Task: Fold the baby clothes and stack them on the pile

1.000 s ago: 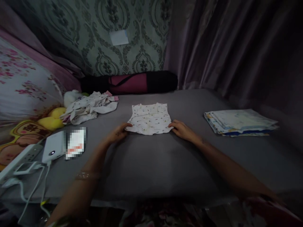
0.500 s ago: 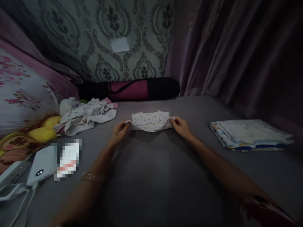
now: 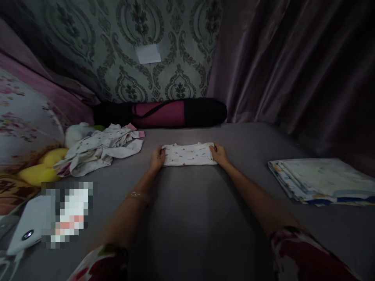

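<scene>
A small white printed baby garment (image 3: 189, 153) lies folded into a narrow strip on the grey bed surface (image 3: 187, 218). My left hand (image 3: 157, 158) grips its left end with fingers closed on the cloth. On the other end, my right hand (image 3: 219, 154) holds the fabric the same way. Both arms stretch forward from the bottom of the view.
A heap of unfolded light clothes (image 3: 99, 148) lies at the left, beside yellow and white soft toys (image 3: 51, 160). A stack of folded cloths (image 3: 322, 181) sits at the right. A dark and pink roll bag (image 3: 161, 113) lies along the wall. A white power bank (image 3: 29, 230) is near left.
The garment lay flat and wide; both hands lifted its near edge and carried it away from me, folding it in half into a narrow strip now pressed down.
</scene>
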The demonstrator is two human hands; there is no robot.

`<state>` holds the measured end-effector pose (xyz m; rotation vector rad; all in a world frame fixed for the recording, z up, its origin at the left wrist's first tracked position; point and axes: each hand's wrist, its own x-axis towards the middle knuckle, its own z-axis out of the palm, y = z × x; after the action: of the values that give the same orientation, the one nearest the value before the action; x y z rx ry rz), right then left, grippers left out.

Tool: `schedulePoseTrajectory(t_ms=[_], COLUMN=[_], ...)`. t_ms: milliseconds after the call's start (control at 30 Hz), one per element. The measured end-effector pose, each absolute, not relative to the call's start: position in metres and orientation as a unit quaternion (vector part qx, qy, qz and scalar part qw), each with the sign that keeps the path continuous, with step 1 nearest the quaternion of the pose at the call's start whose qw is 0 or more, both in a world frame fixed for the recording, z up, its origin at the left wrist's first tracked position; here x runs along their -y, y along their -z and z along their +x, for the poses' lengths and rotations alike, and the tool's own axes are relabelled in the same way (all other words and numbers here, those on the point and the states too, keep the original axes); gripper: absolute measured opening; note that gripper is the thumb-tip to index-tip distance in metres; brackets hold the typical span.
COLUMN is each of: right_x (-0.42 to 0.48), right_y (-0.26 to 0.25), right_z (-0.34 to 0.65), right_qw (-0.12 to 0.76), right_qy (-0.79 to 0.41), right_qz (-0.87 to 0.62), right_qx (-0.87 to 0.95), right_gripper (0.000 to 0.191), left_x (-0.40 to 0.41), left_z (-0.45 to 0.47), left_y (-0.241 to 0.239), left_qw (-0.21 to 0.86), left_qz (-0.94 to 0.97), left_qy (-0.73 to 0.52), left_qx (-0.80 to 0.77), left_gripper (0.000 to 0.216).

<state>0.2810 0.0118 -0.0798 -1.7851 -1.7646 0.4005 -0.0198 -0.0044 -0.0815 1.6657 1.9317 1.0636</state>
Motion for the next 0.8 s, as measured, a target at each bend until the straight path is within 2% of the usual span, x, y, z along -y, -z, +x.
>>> schedulePoseTrajectory(t_ms=[300,633,733,800], right_x=[-0.001,0.003,0.007,0.013], right_y=[0.074,0.056,0.05,0.049], right_z=[0.269,0.26,0.25,0.236], right_qw=[0.199,0.171,0.178,0.185], right_qy=[-0.05,-0.079,-0.019,0.01], right_qz=[-0.714,-0.766,-0.738,-0.661], right_qx=[0.67,0.615,0.651,0.728], right_gripper=[0.031,0.032,0.035,0.04], left_x=[0.009,0.013,0.022,0.028], left_z=[-0.013,-0.004,0.008,0.021], left_y=[0.079,0.058,0.051,0.052], left_qw=[0.09,0.033,-0.029,-0.025], left_qz=[0.628,0.599,0.644,0.711], left_qy=[-0.237,-0.149,-0.16,-0.171], left_qx=[-0.736,-0.786,-0.747,-0.681], left_gripper=[0.031,0.038,0.037,0.037])
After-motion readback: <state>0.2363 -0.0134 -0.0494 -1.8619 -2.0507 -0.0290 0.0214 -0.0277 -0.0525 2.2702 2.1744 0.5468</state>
